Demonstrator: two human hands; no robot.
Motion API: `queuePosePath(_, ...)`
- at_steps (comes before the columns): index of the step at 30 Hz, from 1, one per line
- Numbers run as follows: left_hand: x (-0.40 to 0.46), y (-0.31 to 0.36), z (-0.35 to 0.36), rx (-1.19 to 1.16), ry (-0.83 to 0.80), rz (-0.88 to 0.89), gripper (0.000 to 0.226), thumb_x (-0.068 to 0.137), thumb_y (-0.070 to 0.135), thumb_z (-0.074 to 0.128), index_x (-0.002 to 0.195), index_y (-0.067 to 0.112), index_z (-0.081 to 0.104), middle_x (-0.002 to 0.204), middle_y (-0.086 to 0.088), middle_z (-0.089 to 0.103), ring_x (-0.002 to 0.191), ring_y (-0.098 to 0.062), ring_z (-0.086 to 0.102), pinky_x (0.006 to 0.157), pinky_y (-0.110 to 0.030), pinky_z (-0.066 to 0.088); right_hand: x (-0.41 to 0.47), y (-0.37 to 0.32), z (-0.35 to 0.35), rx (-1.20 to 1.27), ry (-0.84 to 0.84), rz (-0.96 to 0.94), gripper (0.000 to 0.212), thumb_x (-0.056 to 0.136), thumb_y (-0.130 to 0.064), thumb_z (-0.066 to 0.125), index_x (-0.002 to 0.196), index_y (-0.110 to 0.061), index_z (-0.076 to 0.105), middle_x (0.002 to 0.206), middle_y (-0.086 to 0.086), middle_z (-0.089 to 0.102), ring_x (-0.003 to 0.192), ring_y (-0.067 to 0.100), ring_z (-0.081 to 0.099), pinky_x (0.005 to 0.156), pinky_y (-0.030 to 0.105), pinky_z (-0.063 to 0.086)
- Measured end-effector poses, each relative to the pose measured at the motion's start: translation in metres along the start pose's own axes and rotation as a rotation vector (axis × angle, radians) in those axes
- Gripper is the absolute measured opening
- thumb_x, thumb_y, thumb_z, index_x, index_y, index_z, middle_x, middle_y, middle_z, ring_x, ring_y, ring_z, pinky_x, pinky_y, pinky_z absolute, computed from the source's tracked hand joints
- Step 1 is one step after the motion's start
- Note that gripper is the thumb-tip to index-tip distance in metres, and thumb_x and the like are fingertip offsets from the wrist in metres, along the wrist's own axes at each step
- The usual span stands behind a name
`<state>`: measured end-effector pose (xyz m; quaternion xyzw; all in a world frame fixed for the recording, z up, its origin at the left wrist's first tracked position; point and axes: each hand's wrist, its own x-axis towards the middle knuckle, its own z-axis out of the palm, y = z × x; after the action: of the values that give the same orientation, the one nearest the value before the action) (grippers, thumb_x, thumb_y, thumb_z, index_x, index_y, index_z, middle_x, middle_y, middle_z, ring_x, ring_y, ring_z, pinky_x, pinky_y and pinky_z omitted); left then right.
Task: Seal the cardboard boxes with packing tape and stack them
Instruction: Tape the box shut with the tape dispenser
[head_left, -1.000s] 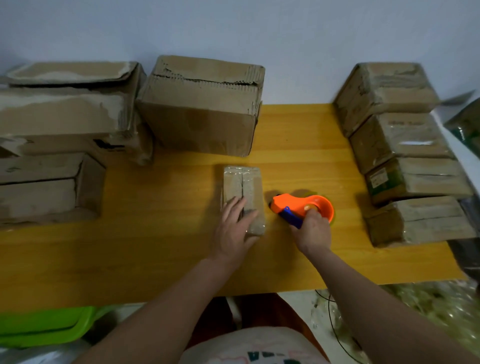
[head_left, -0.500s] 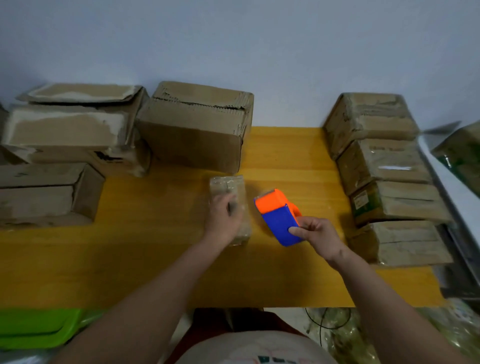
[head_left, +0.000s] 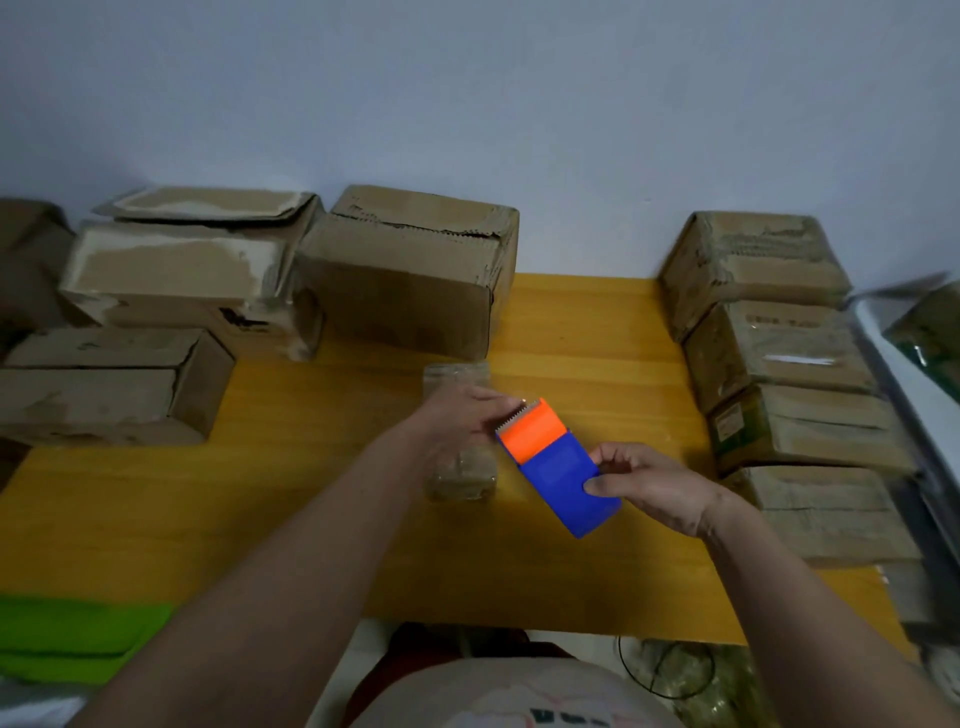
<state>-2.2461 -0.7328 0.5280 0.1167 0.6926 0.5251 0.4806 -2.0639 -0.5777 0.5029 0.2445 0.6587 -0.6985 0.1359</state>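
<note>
A small tape-wrapped cardboard box (head_left: 460, 475) lies in the middle of the yellow table (head_left: 322, 499). My right hand (head_left: 649, 486) grips the blue body of an orange and blue tape dispenser (head_left: 558, 467), lifted above the table just right of the box. My left hand (head_left: 460, 421) hovers over the small box, with its fingertips at the dispenser's serrated orange end. Whether those fingers pinch tape I cannot tell.
Large worn cardboard boxes (head_left: 405, 270) stand at the back and left (head_left: 104, 384) of the table. A row of several taped boxes (head_left: 779, 358) lines the right edge. A green object (head_left: 67, 636) sits below the table at the left.
My right hand picked the dispenser up off the table and turned it blue side up. My left hand left the small box's top and reached to the dispenser's orange end.
</note>
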Motion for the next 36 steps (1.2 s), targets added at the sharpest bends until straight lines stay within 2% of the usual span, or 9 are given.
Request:
queuePosePath(3,-0.001,-0.004,0.005,-0.030,0.070,-0.014,0.008,0.093,0.012,0.063,0.090,0.009,0.070,0.081,-0.003,0.068,0.076,-0.013,0.064,0.063,-0.021,0.055,0.003,-0.008,0.007,0.023,-0.081,0.062,0.053,0.055,-0.027,0.074,0.100,-0.004,0.059,0.097,0.015,0.064,0.088,0.025,0.061,0.075,0.033,0.049)
queuePosePath(6,-0.003,-0.008,0.009,-0.115,0.168,-0.009,0.015,0.093,0.006,0.060,0.080,0.009,0.066,0.063,0.002,0.066,0.053,-0.003,0.063,0.050,-0.015,0.052,0.002,-0.019,0.016,0.026,-0.178,0.087,0.047,0.071,-0.031,0.074,0.110,-0.007,0.063,0.097,0.011,0.070,0.083,0.020,0.067,0.071,0.029,0.054)
queuePosePath(12,-0.009,-0.032,0.010,-0.234,0.386,0.002,0.017,0.090,0.008,0.066,0.073,0.011,0.064,0.066,-0.001,0.065,0.064,-0.013,0.058,0.058,-0.023,0.051,-0.001,-0.029,0.016,-0.184,-0.199,0.039,0.043,0.071,-0.031,0.073,0.108,-0.011,0.062,0.090,0.000,0.071,0.081,0.013,0.065,0.072,0.026,0.052)
queuePosePath(16,-0.015,-0.045,0.005,-0.303,0.473,0.003,0.012,0.089,0.007,0.067,0.078,0.010,0.064,0.071,-0.003,0.066,0.060,-0.009,0.060,0.046,-0.015,0.048,-0.008,-0.034,0.011,-0.266,-0.273,0.047,0.035,0.071,-0.029,0.074,0.101,-0.014,0.060,0.081,-0.006,0.068,0.074,0.007,0.064,0.066,0.020,0.050)
queuePosePath(23,-0.029,-0.069,-0.016,-0.448,0.669,-0.008,0.009,0.088,0.003,0.067,0.094,-0.003,0.068,0.067,-0.007,0.064,0.043,-0.004,0.053,0.048,-0.017,0.049,-0.013,-0.038,0.002,-0.464,-0.328,0.158,0.068,0.059,-0.049,0.078,0.112,-0.009,0.062,0.095,0.002,0.070,0.087,0.017,0.066,0.076,0.028,0.051)
queuePosePath(27,-0.037,-0.084,-0.017,-0.381,0.784,-0.015,0.003,0.087,0.010,0.070,0.090,0.010,0.072,0.067,-0.002,0.064,0.056,-0.009,0.057,0.052,-0.015,0.050,0.000,-0.047,0.016,-0.505,-0.232,0.234,0.073,0.061,-0.061,0.079,0.108,-0.008,0.066,0.094,0.007,0.074,0.084,0.023,0.070,0.075,0.033,0.055)
queuePosePath(30,-0.038,-0.097,-0.016,-0.347,0.876,-0.019,0.004,0.086,0.014,0.072,0.083,0.017,0.074,0.079,-0.005,0.070,0.069,-0.012,0.059,0.059,-0.017,0.047,0.011,-0.057,0.026,-0.559,-0.127,0.296,0.061,0.069,-0.058,0.071,0.104,-0.008,0.063,0.082,0.007,0.074,0.071,0.021,0.069,0.068,0.032,0.056)
queuePosePath(34,-0.039,-0.104,-0.008,-0.273,0.974,-0.010,0.014,0.086,0.019,0.072,0.097,0.011,0.076,0.089,0.004,0.070,0.081,-0.008,0.061,0.064,-0.012,0.044,0.026,-0.061,0.029,-0.775,-0.043,0.256,0.050,0.072,-0.062,0.069,0.088,-0.016,0.060,0.077,0.001,0.067,0.070,0.018,0.065,0.066,0.030,0.051)
queuePosePath(36,-0.037,-0.106,-0.006,-0.281,1.003,-0.016,0.016,0.088,0.019,0.071,0.100,0.010,0.075,0.095,0.000,0.072,0.085,-0.010,0.063,0.070,-0.017,0.047,0.033,-0.065,0.030,-0.810,-0.040,0.266,0.049,0.073,-0.061,0.069,0.086,-0.015,0.060,0.076,0.001,0.065,0.068,0.017,0.063,0.062,0.027,0.048)
